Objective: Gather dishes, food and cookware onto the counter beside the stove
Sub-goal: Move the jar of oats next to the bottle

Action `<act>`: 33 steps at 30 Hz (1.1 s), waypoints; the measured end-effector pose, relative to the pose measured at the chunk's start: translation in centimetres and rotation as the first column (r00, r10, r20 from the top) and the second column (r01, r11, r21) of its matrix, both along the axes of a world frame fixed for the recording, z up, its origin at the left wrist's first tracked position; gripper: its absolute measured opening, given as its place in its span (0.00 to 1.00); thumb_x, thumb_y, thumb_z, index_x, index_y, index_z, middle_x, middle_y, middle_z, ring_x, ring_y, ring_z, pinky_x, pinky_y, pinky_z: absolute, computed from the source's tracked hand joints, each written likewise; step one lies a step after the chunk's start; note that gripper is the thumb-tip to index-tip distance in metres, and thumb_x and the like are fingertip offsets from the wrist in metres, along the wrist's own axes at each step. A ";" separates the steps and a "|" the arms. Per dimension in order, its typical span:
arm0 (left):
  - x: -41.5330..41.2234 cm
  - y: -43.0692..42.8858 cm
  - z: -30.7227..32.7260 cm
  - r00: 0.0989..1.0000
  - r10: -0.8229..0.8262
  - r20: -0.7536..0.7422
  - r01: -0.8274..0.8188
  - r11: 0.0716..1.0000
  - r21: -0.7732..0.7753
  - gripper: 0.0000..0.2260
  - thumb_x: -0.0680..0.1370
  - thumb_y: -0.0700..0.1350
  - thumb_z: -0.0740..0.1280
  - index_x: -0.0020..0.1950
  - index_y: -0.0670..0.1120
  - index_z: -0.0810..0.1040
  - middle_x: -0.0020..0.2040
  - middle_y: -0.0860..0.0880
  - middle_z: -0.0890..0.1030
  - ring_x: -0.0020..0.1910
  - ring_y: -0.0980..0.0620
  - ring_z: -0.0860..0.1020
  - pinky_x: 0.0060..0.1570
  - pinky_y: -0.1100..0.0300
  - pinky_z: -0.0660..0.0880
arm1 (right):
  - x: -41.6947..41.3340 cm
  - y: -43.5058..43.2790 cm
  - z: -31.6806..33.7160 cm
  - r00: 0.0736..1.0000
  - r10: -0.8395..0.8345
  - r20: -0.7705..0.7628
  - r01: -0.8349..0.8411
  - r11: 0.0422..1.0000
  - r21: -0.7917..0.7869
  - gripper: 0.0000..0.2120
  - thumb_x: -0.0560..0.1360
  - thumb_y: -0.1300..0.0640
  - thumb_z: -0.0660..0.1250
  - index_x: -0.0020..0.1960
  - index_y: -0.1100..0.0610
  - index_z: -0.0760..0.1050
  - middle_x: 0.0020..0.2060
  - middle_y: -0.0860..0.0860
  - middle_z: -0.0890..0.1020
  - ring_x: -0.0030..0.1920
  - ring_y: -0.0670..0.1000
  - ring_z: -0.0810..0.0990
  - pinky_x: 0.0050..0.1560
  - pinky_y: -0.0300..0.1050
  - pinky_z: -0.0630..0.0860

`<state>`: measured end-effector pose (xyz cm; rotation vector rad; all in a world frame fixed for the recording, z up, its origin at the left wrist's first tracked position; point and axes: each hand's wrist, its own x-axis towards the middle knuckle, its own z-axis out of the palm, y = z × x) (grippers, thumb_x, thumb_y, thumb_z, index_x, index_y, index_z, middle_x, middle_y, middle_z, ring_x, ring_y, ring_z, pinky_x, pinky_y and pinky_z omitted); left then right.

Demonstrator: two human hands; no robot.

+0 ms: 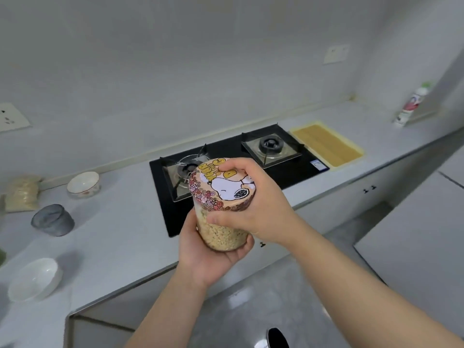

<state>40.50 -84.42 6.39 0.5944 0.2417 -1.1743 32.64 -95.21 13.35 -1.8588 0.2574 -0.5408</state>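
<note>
Setting: grey desk (pixel 120 222) along a pale wall, with a black two-burner stove (pixel 296 172) set into it. A yellow mat (pixel 326 145) lies at the stove's 3 o'clock. At its 9 o'clock sit a patterned bowl (pixel 84 184), a dark round container (pixel 52 219), a white bowl (pixel 34 278) and a bag of grain (pixel 22 193).

Object: a clear jar (pixel 223 234) nearly full of pale grain, with a cartoon-printed lid (pixel 226 189). You hold it in the air above the desk's front edge, at the stove's 7 o'clock. It touches neither desk nor stove.

Grips: your left grip (pixel 208 259) cups the jar's base and lower wall, fingers curled round it. Your right grip (pixel 261 209) wraps the lid rim from 3 o'clock, thumb low and fingers over the top.

Orientation: the long axis runs roughly 12 to 6 in the view. The lid is at the 12 end and tipped toward you, so its printed face shows.

Handling (judgement): the jar looks full, so expect some weight. The wall looks rigid and smooth, so likely slippery. I cannot tell glass from plastic, so treat it as breakable. Carry the load from the base and body. Don't trust the lid alone, since I cannot tell how firmly it is seated. The open desk at the stove's 9 o'clock looks like the sensible landing spot, base down.
</note>
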 end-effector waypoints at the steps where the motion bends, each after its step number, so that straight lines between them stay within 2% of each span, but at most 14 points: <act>1: -0.6 -1.1 0.2 0.999 -0.038 0.018 0.038 0.999 0.012 0.23 0.75 0.60 0.61 0.53 0.45 0.87 0.59 0.42 0.83 0.56 0.40 0.80 0.67 0.43 0.67 | -0.9 -0.7 0.1 0.999 -0.044 0.007 0.044 0.999 0.002 0.35 0.59 0.58 0.85 0.62 0.48 0.73 0.57 0.43 0.79 0.57 0.44 0.81 0.55 0.40 0.79; 3: -1.7 -3.6 0.6 0.993 -0.114 0.041 0.112 0.993 0.036 0.23 0.77 0.60 0.60 0.51 0.45 0.88 0.59 0.43 0.83 0.53 0.40 0.82 0.65 0.42 0.69 | -2.8 -2.3 0.3 0.990 -0.137 0.027 0.137 0.991 -0.002 0.36 0.59 0.56 0.85 0.62 0.46 0.73 0.57 0.42 0.79 0.57 0.44 0.80 0.55 0.40 0.79; 7: -3.6 -9.0 1.0 0.973 -0.211 0.094 0.205 0.977 0.064 0.24 0.79 0.60 0.57 0.49 0.47 0.88 0.58 0.44 0.84 0.50 0.40 0.84 0.56 0.43 0.75 | -5.6 -6.0 0.2 0.949 -0.310 0.059 0.313 0.948 -0.048 0.36 0.59 0.53 0.85 0.61 0.43 0.72 0.57 0.41 0.77 0.59 0.45 0.78 0.58 0.47 0.78; 11: -6.5 -15.8 1.7 0.932 -0.328 0.152 0.317 0.944 0.093 0.24 0.79 0.61 0.58 0.48 0.49 0.88 0.58 0.44 0.84 0.49 0.41 0.85 0.53 0.43 0.76 | -8.9 -11.7 -0.1 0.885 -0.456 0.095 0.463 0.883 -0.077 0.33 0.59 0.51 0.85 0.59 0.43 0.73 0.56 0.39 0.76 0.58 0.44 0.77 0.56 0.43 0.77; 14: -7.9 -21.3 2.1 0.894 -0.393 0.215 0.377 0.919 0.112 0.21 0.77 0.61 0.60 0.53 0.51 0.87 0.60 0.45 0.83 0.54 0.42 0.84 0.55 0.42 0.76 | -10.6 -16.8 -0.6 0.837 -0.533 0.126 0.542 0.839 -0.049 0.32 0.57 0.50 0.85 0.57 0.42 0.74 0.54 0.39 0.78 0.56 0.43 0.77 0.55 0.40 0.76; 17: -9.0 -27.4 2.2 0.872 -0.425 0.241 0.399 0.904 0.151 0.21 0.78 0.60 0.60 0.63 0.52 0.82 0.62 0.45 0.82 0.59 0.41 0.82 0.62 0.39 0.73 | -11.8 -22.8 -1.2 0.816 -0.563 0.131 0.569 0.822 -0.010 0.31 0.56 0.48 0.83 0.55 0.41 0.73 0.54 0.41 0.78 0.55 0.43 0.78 0.54 0.40 0.76; 21: -9.6 -35.3 2.2 0.813 -0.520 0.264 0.448 0.847 0.286 0.20 0.82 0.56 0.57 0.66 0.48 0.79 0.61 0.43 0.83 0.62 0.40 0.79 0.65 0.38 0.71 | -13.5 -30.6 -1.9 0.802 -0.587 0.114 0.591 0.807 0.001 0.32 0.56 0.51 0.85 0.54 0.40 0.72 0.54 0.40 0.77 0.54 0.42 0.77 0.52 0.37 0.74; 25: -10.0 -42.4 2.6 0.754 -0.576 0.317 0.434 0.798 0.417 0.20 0.81 0.56 0.60 0.62 0.43 0.80 0.57 0.41 0.84 0.60 0.40 0.80 0.64 0.37 0.72 | -14.9 -37.5 -2.5 0.788 -0.605 0.112 0.610 0.792 -0.018 0.33 0.56 0.50 0.84 0.55 0.40 0.71 0.52 0.38 0.77 0.54 0.46 0.77 0.54 0.50 0.78; 28: -9.4 -47.2 2.7 0.684 -0.668 0.293 0.487 0.717 0.499 0.25 0.77 0.60 0.65 0.63 0.42 0.81 0.65 0.38 0.79 0.63 0.38 0.78 0.63 0.35 0.72 | -15.8 -41.9 -3.0 0.770 -0.631 0.093 0.633 0.774 0.006 0.33 0.56 0.48 0.84 0.54 0.40 0.70 0.52 0.40 0.77 0.54 0.49 0.79 0.52 0.54 0.79; 30: -8.7 -50.3 2.6 0.645 -0.717 0.263 0.556 0.677 0.482 0.30 0.74 0.66 0.68 0.63 0.43 0.82 0.70 0.37 0.75 0.66 0.36 0.76 0.61 0.31 0.71 | -16.1 -44.6 -3.4 0.770 -0.634 0.078 0.635 0.773 0.017 0.33 0.56 0.48 0.83 0.54 0.39 0.69 0.53 0.42 0.77 0.55 0.49 0.80 0.52 0.55 0.79; 33: -8.0 -55.0 2.5 0.570 -0.781 0.255 0.642 0.617 0.455 0.38 0.68 0.73 0.67 0.64 0.46 0.82 0.67 0.38 0.77 0.63 0.33 0.78 0.60 0.27 0.70 | -16.2 -48.7 -4.1 0.767 -0.640 0.055 0.640 0.768 0.020 0.34 0.56 0.51 0.84 0.55 0.39 0.69 0.55 0.41 0.77 0.56 0.48 0.79 0.53 0.54 0.79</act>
